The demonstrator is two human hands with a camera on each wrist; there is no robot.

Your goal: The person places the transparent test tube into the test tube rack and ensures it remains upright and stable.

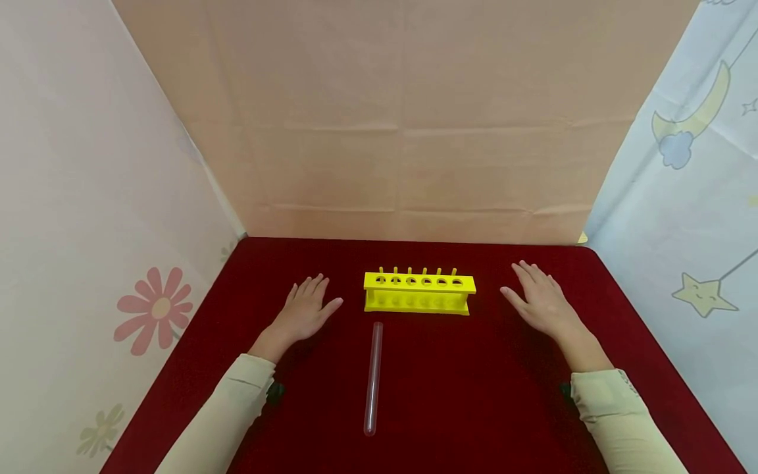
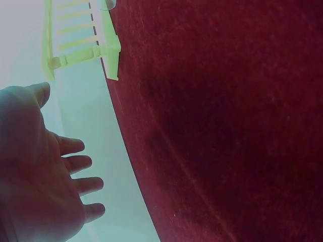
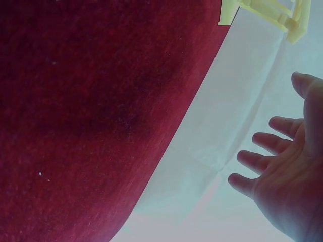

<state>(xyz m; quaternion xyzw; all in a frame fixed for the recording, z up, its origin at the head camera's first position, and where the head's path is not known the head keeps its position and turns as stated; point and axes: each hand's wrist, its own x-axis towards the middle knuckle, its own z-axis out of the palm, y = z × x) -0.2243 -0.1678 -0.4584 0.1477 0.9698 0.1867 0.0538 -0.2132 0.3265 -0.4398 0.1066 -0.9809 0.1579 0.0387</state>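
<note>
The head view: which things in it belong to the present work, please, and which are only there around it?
Probably for the work:
yellow rack, standing without tubes
clear test tube, lying in front of it
left hand and right hand, touching neither

Only surroundings:
dark red table surface
brown backdrop
flower-patterned sheet
moon-and-star sheet

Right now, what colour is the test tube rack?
Bright yellow; the rack shows best in the head view.

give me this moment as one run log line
left hand: open, empty | right hand: open, empty | rack: upright, between hands | tube: lying on table, outside rack
</note>
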